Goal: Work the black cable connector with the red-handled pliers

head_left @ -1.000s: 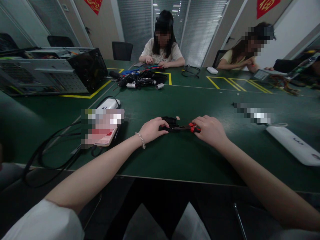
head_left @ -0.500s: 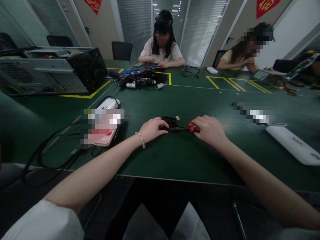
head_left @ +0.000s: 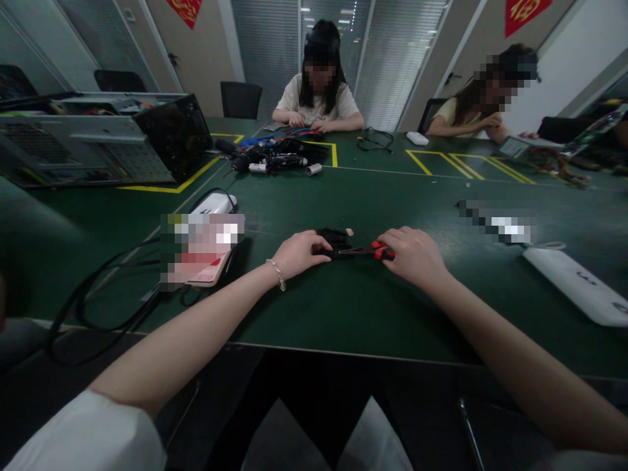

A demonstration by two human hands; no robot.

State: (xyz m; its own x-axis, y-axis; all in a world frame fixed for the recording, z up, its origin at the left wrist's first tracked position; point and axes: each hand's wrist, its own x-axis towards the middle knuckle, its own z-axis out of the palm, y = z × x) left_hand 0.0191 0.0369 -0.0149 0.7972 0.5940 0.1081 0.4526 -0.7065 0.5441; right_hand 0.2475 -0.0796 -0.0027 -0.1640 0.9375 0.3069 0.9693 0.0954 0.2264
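My right hand point(head_left: 412, 254) is closed around the red-and-black handles of a pair of pliers point(head_left: 381, 251), whose jaws point left. Between finger and thumb, my left hand point(head_left: 301, 254) pinches a small black part point(head_left: 322, 251). The jaw tips reach the black part; its exact kind is too small to make out. Just behind it on the green table point(head_left: 373, 307) lies a bundle of small black pieces point(head_left: 334, 235), partly hidden by my left fingers. A small pale scrap point(head_left: 349, 232) sits beside that bundle.
At left are a phone point(head_left: 206, 268), a white power bank point(head_left: 216, 203) and looping black cables point(head_left: 83, 307). Another white power bank point(head_left: 574, 281) lies right. Farther back stand an open computer case point(head_left: 98, 144) and a cable pile point(head_left: 275, 156). Two people sit across the table.
Almost nothing differs. Both hands keep their hold on the pliers and the black part, and the whole view has shifted very slightly.
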